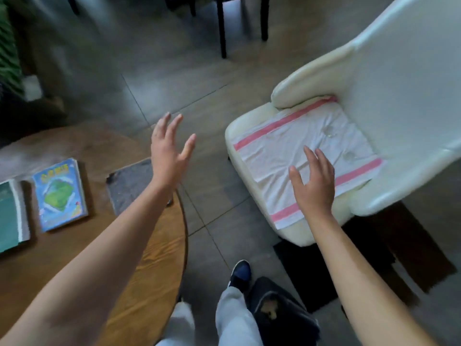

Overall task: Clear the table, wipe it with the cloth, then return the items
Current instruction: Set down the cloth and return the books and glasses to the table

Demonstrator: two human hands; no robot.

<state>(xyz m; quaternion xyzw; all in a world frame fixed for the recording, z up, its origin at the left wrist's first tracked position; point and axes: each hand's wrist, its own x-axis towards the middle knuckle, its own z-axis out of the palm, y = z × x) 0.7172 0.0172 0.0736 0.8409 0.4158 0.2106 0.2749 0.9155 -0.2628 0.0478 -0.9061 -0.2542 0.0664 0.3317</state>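
A white cloth with pink stripes lies spread flat on the seat of a cream armchair, covering most of the cushion. Its long axis runs from the near-left front edge of the seat toward the far-right back corner, and the pink stripes cross it the other way, one band near the backrest, one toward the near side, and a short piece at the front corner that hangs slightly over the cushion edge. The fabric is creased and wrinkled. Two small clear objects, possibly glass, seem to rest on it near the far right, though the blur makes them hard to identify.

The right hand hovers over the near part of the cloth with fingers spread and straight, holding nothing; contact with the fabric cannot be judged. The left hand is raised over the floor between table and chair, fingers apart and likewise empty.

On the round wooden table at left lie a blue-covered book, a green book just beside it, and a grey mat near the table's edge.
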